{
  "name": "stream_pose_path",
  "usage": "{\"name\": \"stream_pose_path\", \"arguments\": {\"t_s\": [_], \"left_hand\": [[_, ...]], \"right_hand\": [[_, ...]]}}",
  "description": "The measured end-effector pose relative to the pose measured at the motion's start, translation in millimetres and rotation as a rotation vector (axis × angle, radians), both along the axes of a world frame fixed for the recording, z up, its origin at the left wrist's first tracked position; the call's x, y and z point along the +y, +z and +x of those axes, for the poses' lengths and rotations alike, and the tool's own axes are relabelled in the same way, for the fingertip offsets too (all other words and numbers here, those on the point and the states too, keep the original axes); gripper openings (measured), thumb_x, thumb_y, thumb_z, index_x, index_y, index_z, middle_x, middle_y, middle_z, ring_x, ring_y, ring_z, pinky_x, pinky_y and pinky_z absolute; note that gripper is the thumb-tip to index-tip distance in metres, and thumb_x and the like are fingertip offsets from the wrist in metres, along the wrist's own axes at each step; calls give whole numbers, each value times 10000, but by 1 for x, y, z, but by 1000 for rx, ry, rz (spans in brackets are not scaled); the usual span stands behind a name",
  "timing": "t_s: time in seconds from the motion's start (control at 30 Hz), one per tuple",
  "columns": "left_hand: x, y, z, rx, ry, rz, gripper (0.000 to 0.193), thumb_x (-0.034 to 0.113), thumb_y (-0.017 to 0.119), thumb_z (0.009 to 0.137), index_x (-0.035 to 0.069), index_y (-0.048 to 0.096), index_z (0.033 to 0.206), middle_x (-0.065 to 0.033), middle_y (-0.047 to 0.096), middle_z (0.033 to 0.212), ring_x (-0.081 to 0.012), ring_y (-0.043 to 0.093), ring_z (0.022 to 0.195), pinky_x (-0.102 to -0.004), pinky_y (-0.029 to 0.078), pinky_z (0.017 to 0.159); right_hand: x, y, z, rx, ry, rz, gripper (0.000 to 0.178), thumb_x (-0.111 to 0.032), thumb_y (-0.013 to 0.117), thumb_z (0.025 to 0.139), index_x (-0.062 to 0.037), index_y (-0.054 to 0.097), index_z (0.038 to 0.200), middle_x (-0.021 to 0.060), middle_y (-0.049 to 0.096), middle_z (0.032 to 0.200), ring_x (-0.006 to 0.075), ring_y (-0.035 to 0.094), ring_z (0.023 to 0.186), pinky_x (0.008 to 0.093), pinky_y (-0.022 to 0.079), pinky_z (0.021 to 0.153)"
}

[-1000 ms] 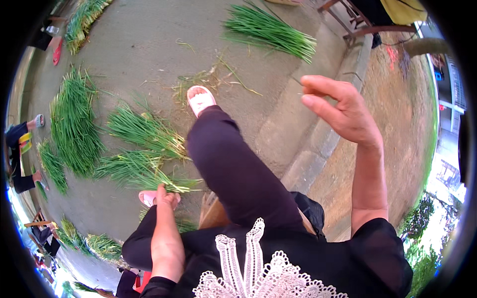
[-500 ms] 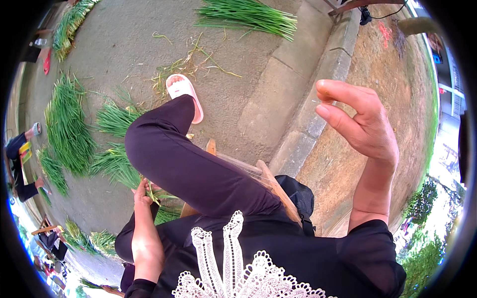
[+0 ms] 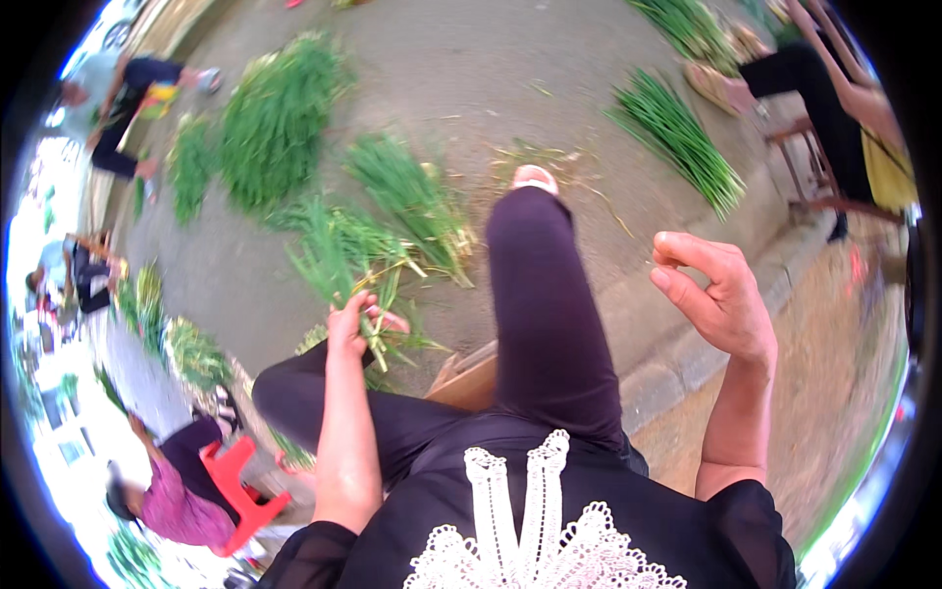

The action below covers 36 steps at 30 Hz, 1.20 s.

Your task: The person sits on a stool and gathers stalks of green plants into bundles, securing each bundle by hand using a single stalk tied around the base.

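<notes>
My left hand [image 3: 353,324], low on the left beside my bent leg, is closed round a small bunch of scallions [image 3: 378,339]. Their leaves reach toward the loose green heap [image 3: 334,240] just beyond, and a few yellowed strands hang among them. Out to the right, my right hand [image 3: 721,294] is raised with its fingers curled. Its thumb and index tips come close together in a pinch. Whatever may be between them is too small to make out.
Scallion piles [image 3: 280,118] lie on the pavement, with another bundle [image 3: 682,137] ahead right. Scattered trimmings [image 3: 549,157] surround my foot. A wooden seat [image 3: 466,378] shows beneath me, and a stone kerb [image 3: 677,378] runs right. Other people sit around, one on a red stool [image 3: 235,491].
The view has swung right, bringing the seated people into sight. My left hand has lifted the scallions clear of my leg. My right hand keeps its curled shape.
</notes>
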<state>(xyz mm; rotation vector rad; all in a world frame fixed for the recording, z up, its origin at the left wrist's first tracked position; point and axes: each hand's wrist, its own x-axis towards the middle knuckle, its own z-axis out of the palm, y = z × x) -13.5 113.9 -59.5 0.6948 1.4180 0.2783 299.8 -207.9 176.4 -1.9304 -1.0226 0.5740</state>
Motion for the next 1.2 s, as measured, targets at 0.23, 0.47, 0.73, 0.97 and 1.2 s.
{"name": "stream_pose_path", "arguments": {"t_s": [0.23,0.47,0.73,0.97,1.2], "left_hand": [[-2,41,1,-140,113,34,143,97,647,745,62,560,853,-44,565,616,-118,507,444,-237,428,382],[-7,57,-17,-351,123,-30,161,164,564,826,33,563,919,-4,549,660,-89,505,491,-332,488,469],[-14,81,-22,-675,128,-155,177,184,488,873,41,525,970,28,513,640,-66,468,473,-445,520,544],[-34,129,-9,-747,133,-213,187,185,463,888,37,521,985,24,493,619,-67,453,460,-279,423,496],[-52,121,-12,-687,70,-292,214,199,451,893,32,512,1013,13,490,640,-72,425,462,-236,380,453]], "right_hand": [[137,-34,-58,250,356,123,160,-91,570,821,36,550,916,66,533,660,74,469,602,244,387,543],[212,-172,-144,791,252,-195,241,-230,542,854,-11,570,951,-43,499,695,49,450,595,249,444,585],[207,-207,-170,908,-56,-420,471,-424,490,839,-45,509,1118,63,522,1007,190,502,895,398,462,737],[229,-262,-176,1552,-277,-435,828,-602,426,814,-77,134,1383,202,168,1412,375,250,1265,524,357,917],[249,-267,-163,1826,-125,-32,228,-261,467,903,-72,552,1001,37,601,880,158,569,813,317,471,761]]}}
